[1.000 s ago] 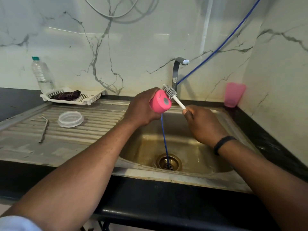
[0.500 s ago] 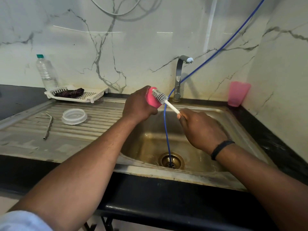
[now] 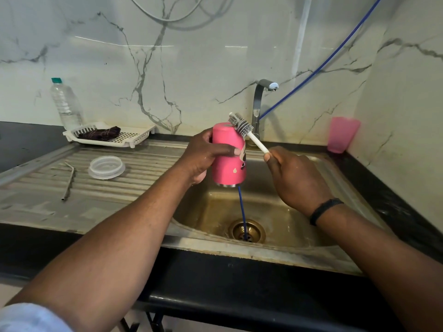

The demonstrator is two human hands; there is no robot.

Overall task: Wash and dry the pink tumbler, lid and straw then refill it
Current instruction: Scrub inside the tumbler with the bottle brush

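Observation:
My left hand (image 3: 203,156) grips the pink tumbler (image 3: 229,161) over the sink basin (image 3: 299,212), held upside down with its metal rim facing down. My right hand (image 3: 294,178) holds the white handle of a bottle brush (image 3: 242,127), whose grey bristles lie against the tumbler's upturned base. The clear lid (image 3: 106,167) lies flat on the ribbed drainboard (image 3: 143,173) to the left. A bent metal straw (image 3: 69,180) lies further left on the same drainboard.
A tap (image 3: 260,104) rises behind the basin. A blue hose (image 3: 242,212) runs from the wall into the drain. A pink cup (image 3: 341,134) stands back right. A white tray (image 3: 134,137) with a dark cloth and a water bottle (image 3: 66,104) sit back left.
My left hand has turned the tumbler from pointing its base at me to standing inverted, its side now showing. The brush shifted from the base's face to the top edge.

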